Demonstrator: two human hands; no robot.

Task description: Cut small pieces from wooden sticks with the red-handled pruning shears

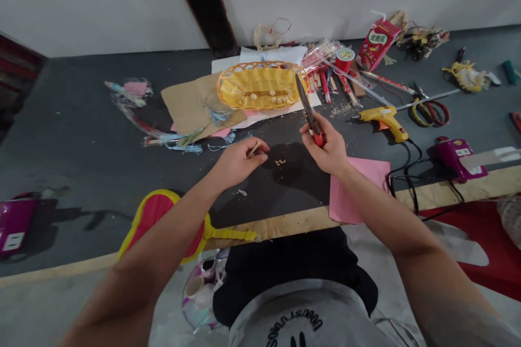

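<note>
My left hand (238, 162) pinches a short tan stick (255, 148) between its fingertips. My right hand (324, 146) grips a pair of scissors (308, 108) with red handles, and the dark blades point up and away from me. The two hands are apart, with small pale crumbs (280, 162) on the dark tabletop (277, 195) between them. A sheet of pink paper (358, 190) lies under my right wrist. Behind my left hand are blue tassels (185, 146).
A yellow woven basket (260, 85) sits on brown card (191, 105) at the back. A yellow glue gun (385, 122) with its cord lies to the right, near a purple box (458, 158). Sticks, scissors and craft scraps are scattered along the back.
</note>
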